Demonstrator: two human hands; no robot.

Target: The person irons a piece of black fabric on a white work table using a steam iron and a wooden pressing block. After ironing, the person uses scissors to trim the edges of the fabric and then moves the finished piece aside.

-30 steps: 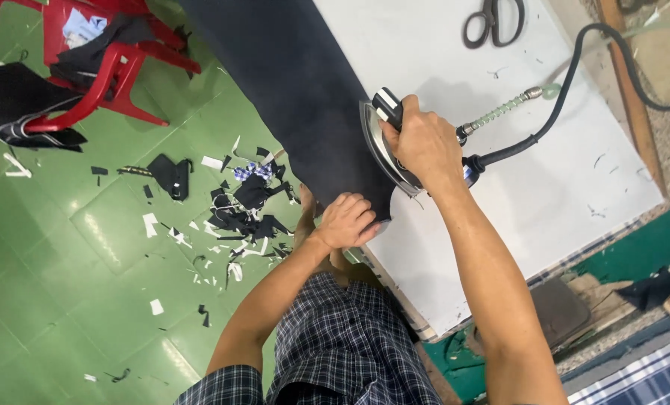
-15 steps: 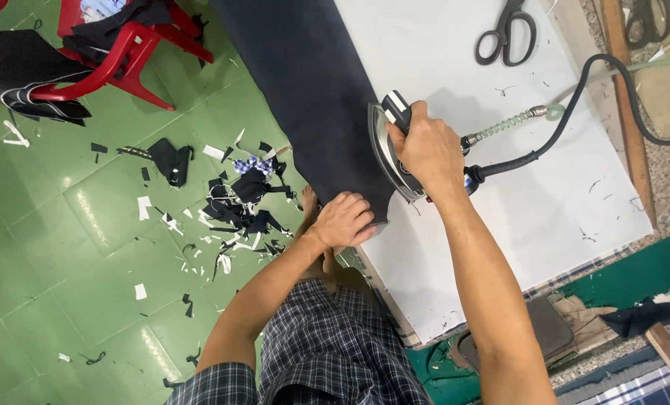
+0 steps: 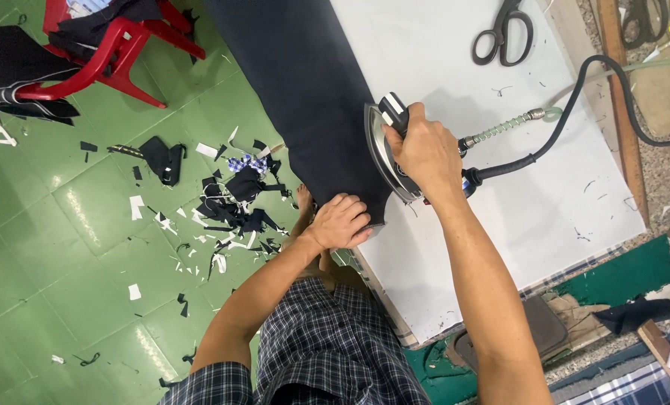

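The right hand [image 3: 423, 154] is gripping the handle of a steam iron [image 3: 389, 150] — fingers wrapped fully around it, knuckles up, no gap showing between palm and handle. The iron's metal soleplate is resting on the white table [image 3: 515, 202], right along the long edge of a dark strip of fabric [image 3: 305, 97] that is lying along the table's left side and running off the top of the view. The iron's pointed end is facing away from the person, and its sole is overlapping the fabric's right edge.

The left hand [image 3: 341, 223] is pressing down on the near end of the fabric at the table's left edge, close to the near-left corner. Its fingers are curled and bunched on the cloth — whether they are pinching a fold or only pinning it flat, I cannot tell.

A black hose [image 3: 575, 97] and a spring-wrapped cord [image 3: 500, 126] are leading from the iron's rear toward the table's right edge. Black scissors [image 3: 504, 31] are lying near the far edge, well apart from both hands. Below the table's left side, fabric scraps [image 3: 230, 202] are littering the green floor [image 3: 65, 247], and a red chair [image 3: 110, 52] is standing beyond them.
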